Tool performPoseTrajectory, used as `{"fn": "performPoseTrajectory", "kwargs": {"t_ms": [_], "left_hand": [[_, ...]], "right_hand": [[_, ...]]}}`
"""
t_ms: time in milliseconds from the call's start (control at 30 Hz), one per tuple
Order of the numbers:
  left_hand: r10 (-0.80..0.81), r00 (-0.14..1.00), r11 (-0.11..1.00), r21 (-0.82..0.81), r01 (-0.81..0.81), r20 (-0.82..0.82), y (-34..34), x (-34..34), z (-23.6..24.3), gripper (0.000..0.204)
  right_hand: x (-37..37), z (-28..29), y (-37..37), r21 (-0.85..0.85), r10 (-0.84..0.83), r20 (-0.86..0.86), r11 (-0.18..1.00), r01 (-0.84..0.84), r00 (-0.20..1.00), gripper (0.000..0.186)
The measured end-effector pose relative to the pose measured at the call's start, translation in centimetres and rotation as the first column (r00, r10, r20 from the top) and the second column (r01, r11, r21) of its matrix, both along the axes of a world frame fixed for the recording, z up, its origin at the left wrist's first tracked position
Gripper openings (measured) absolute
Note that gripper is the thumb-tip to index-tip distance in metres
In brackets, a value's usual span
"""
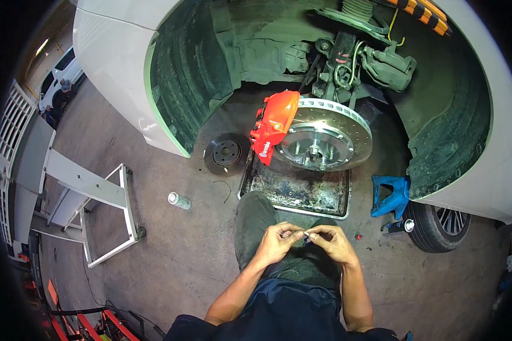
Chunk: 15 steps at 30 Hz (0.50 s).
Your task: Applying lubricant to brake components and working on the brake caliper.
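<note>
Above my lap, my left hand [277, 243] and my right hand [332, 243] meet fingertip to fingertip. Both are closed in a pinch around one small, thin piece [306, 233], too small to name. Ahead of my knees, a drilled brake disc [338, 133] sits on the car's wheel hub, its face shiny. A red brake caliper [274, 122] straddles the disc's left edge. At the upper right of the wheel arch hangs a grey brake caliper [389, 67], near a yellow hook [393, 28].
A metal drip tray [301, 211] lies under the disc, with a dark brake disc [226, 153] left of it. Spray cans stand left [179, 200] and right [403, 226]. Also right are a blue jack stand [401, 193], a wheel [435, 227] and a small red cap [358, 236]. Left stands a wheeled white frame [128, 210].
</note>
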<state>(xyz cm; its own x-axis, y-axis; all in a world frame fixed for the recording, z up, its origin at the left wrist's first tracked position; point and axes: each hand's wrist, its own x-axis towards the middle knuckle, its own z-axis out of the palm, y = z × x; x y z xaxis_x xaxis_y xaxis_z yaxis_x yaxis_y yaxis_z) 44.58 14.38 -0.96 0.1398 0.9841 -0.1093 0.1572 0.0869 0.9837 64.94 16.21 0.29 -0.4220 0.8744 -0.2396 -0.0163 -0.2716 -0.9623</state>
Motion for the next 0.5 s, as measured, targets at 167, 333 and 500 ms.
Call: {"fn": "performPoseTrajectory", "kwargs": {"t_ms": [167, 333, 500], "left_hand": [[0.020, 0.989, 0.984, -0.176, 0.006, 0.148, 0.0, -0.4, 0.2, 0.018], [0.057, 0.987, 0.987, -0.160, -0.033, 0.152, -0.3, -0.4, 0.2, 0.011], [0.036, 0.979, 0.986, -0.164, -0.003, 0.198, -0.8, -0.1, -0.3, 0.010]], "right_hand": [[0.4, 1.0, -0.2, 0.075, -0.003, 0.105, 0.997, -0.005, 0.995, 0.023], [0.1, 0.7, -0.6, 0.422, -0.162, 0.427, 0.906, -0.037, 0.889, 0.020], [-1.0, 0.4, -1.0, 0.504, -0.281, 0.500, 0.864, -0.011, 0.819, 0.015]]}}
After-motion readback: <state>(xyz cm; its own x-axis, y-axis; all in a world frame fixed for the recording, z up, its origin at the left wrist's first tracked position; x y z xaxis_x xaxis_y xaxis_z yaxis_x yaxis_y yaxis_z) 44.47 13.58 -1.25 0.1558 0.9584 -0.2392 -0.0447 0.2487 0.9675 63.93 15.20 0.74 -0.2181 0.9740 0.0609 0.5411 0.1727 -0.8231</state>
